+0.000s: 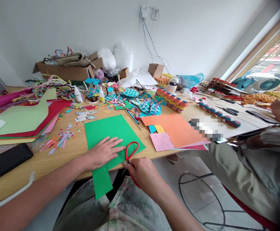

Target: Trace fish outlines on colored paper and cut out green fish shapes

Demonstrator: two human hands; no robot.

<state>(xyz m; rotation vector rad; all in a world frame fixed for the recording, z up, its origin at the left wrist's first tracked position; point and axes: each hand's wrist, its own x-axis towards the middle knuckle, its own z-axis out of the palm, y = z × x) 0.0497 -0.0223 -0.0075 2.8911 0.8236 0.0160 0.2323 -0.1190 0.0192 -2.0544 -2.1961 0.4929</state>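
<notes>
A large green paper sheet point(114, 128) lies at the table's front edge, and a strip of it hangs down over my lap. My left hand point(105, 151) rests flat on the sheet with its fingers spread. Beside it, at the sheet's lower right edge, my right hand point(141, 171) is closed around a pair of red-handled scissors point(132, 148). One handle loop sticks up above my fist, and the other is partly hidden beneath it. Faint pencil lines show on the green sheet near my left fingertips.
Orange paper point(176, 126) and a pink drawn-on sheet point(161, 141) lie to the right. Stacked coloured paper point(27, 118) and a black phone point(9, 162) are at left. Glue bottles point(78, 94) and paper scraps stand farther back. Another person's hand point(279, 109) is at far right.
</notes>
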